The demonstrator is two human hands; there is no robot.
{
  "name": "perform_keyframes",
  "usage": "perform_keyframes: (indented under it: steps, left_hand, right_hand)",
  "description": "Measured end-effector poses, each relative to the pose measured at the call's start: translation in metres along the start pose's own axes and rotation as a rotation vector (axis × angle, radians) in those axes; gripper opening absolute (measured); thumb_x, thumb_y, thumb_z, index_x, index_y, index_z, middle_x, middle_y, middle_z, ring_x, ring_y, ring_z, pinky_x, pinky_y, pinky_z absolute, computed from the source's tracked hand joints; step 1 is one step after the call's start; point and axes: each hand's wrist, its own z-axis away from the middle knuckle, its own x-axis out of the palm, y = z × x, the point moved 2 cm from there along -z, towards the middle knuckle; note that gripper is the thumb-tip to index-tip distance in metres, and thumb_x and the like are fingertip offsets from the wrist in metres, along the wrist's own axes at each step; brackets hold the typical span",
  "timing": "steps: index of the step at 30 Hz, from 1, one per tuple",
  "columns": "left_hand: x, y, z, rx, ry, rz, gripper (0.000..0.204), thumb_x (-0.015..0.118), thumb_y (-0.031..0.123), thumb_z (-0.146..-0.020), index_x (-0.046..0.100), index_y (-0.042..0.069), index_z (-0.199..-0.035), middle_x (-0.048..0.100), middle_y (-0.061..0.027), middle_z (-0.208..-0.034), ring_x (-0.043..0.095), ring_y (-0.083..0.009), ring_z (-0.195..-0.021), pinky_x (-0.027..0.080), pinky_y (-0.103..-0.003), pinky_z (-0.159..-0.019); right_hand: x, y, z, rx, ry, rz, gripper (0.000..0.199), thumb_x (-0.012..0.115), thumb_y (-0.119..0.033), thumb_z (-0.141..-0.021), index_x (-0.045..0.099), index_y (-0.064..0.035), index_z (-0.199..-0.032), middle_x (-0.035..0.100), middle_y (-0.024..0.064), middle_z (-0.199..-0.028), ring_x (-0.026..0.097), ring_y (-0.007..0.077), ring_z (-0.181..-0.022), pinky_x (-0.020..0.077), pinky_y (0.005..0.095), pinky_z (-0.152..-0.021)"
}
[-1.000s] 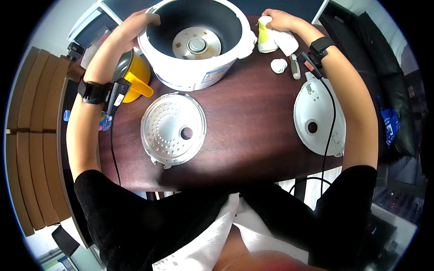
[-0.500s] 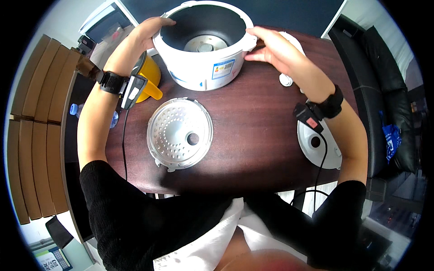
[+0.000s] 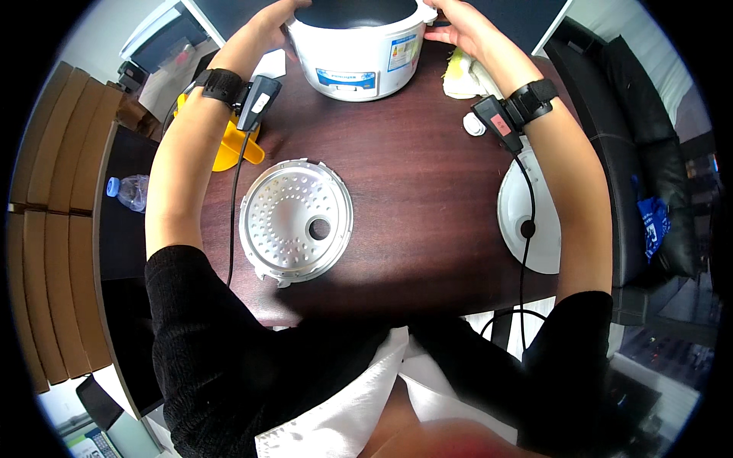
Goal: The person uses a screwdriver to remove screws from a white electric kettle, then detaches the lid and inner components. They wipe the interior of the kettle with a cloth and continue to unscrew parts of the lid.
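A white rice cooker body with a dark inside is at the far side of the dark wooden table, cut off by the top of the view. My left hand grips its left rim, and my right hand grips its right side by the handle lug. Closer to me, at left of centre, lies a round silver metal lid plate with many small holes and one larger hole. Under my right forearm a white rounded cover is partly hidden.
A yellow container stands at the left, half behind my left forearm. A yellow-and-white cloth and a small white cap lie by my right wrist. Left of the table are a plastic bottle and stacked brown boxes. Cables hang from both wrist devices.
Both hands have moved the rice cooker away from me, and it has turned so a blue-framed panel faces me. The cloth at the right is now exposed.
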Motion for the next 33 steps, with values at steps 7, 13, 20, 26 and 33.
perform_keyframes:
  steps: [7, 13, 20, 26, 33]
  left_hand:
    - [-0.008, 0.007, 0.125, 0.058, -0.174, -0.432, 0.041, 0.046, 0.012, -0.094, 0.047, 0.0, -0.134, 0.057, -0.0167, -0.127, 0.056, -0.0257, -0.115, 0.045, -0.036, -0.1]
    - [-0.043, -0.065, 0.205, 0.438, -0.368, -1.136, 0.06, 0.072, 0.037, -0.083, 0.054, 0.005, -0.13, 0.062, -0.015, -0.121, 0.06, -0.0254, -0.112, 0.047, -0.035, -0.095]
    - [-0.015, -0.101, 0.266, 0.369, -0.503, -1.141, 0.085, 0.085, 0.017, -0.063, 0.044, 0.008, -0.137, 0.047, -0.0193, -0.137, 0.046, -0.036, -0.128, 0.038, -0.044, -0.107]
    - [-0.033, -0.158, 0.267, 0.159, -0.499, -1.358, 0.132, 0.095, 0.033, -0.043, 0.018, 0.02, -0.151, 0.005, -0.0176, -0.157, -0.004, -0.0446, -0.143, 0.018, -0.06, -0.113]
    - [-0.022, -0.166, 0.245, 0.338, -0.503, -1.355, 0.128, 0.093, 0.039, -0.044, 0.025, 0.015, -0.149, 0.013, -0.0209, -0.156, -0.001, -0.0476, -0.143, 0.013, -0.06, -0.113]
  right_hand:
    - [0.002, -0.021, 0.102, 0.297, 0.123, 0.402, 0.025, 0.057, -0.028, -0.093, 0.06, -0.0028, -0.096, 0.065, 0.0111, -0.087, 0.063, 0.0212, -0.07, 0.0523, 0.0317, -0.065]
    - [-0.036, -0.034, 0.198, 0.21, -0.316, 0.83, 0.027, 0.048, -0.027, -0.099, 0.061, -0.0102, -0.116, 0.064, 0.0009, -0.093, 0.063, 0.0094, -0.087, 0.0462, 0.0225, -0.075]
    - [-0.081, -0.029, 0.287, 0.183, -0.082, 0.929, 0.018, 0.051, -0.016, -0.096, 0.059, -0.0062, -0.109, 0.06, -0.0002, -0.085, 0.056, 0.008, -0.083, 0.0423, 0.0232, -0.072]
    - [-0.151, -0.015, 0.341, 0.254, 0.44, 1.416, 0.044, 0.066, -0.032, -0.089, 0.054, -0.0005, -0.117, 0.05, 0.0033, -0.077, 0.049, 0.0116, -0.071, 0.0417, 0.0256, -0.063]
    - [-0.192, 0.025, 0.373, 0.522, 0.668, 0.907, 0.06, 0.066, -0.045, -0.087, 0.056, 0.0057, -0.118, 0.063, 0.007, -0.088, 0.059, 0.0118, -0.076, 0.0463, 0.0231, -0.071]
